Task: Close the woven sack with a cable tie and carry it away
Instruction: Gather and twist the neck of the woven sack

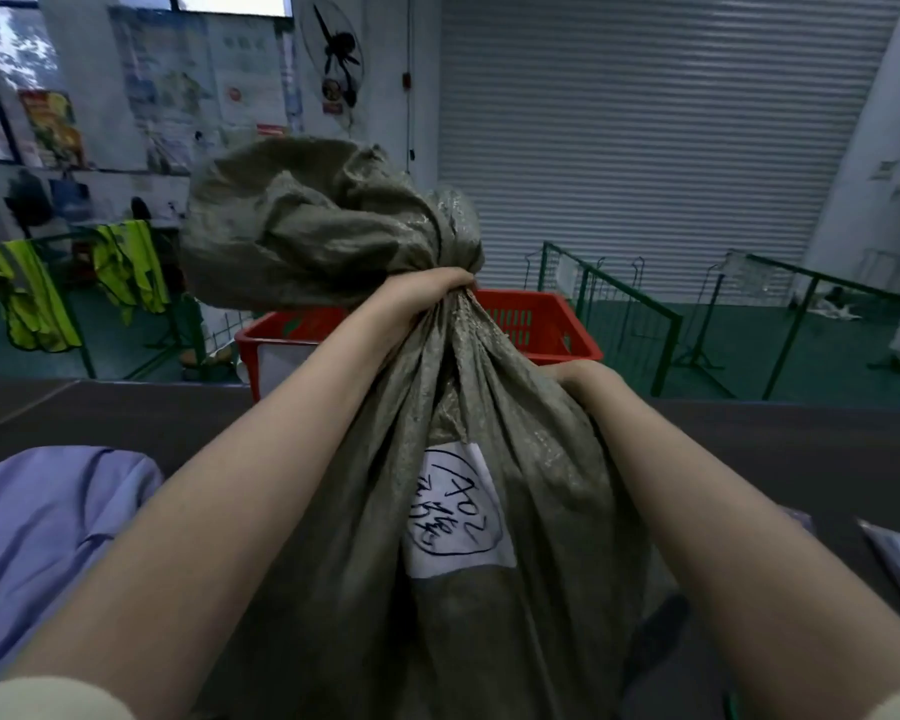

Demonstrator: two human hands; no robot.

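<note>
A grey-green woven sack [489, 511] stands upright right in front of me, with a white paper label [453, 506] bearing handwritten marks on its near side. Its top is bunched into a neck, and loose fabric [307, 226] flops over to the left above it. My left hand [427, 285] is clenched around that neck. My right hand [580, 374] grips the sack's fabric lower down on the right side. No cable tie shows anywhere in view.
A dark table surface [126, 413] runs across behind the sack. A red plastic crate [546, 324] sits beyond it. Lilac cloth [48, 537] lies at the left. Green metal railings [619, 304] and hi-vis vests [126, 267] stand further back, before a roller shutter [645, 122].
</note>
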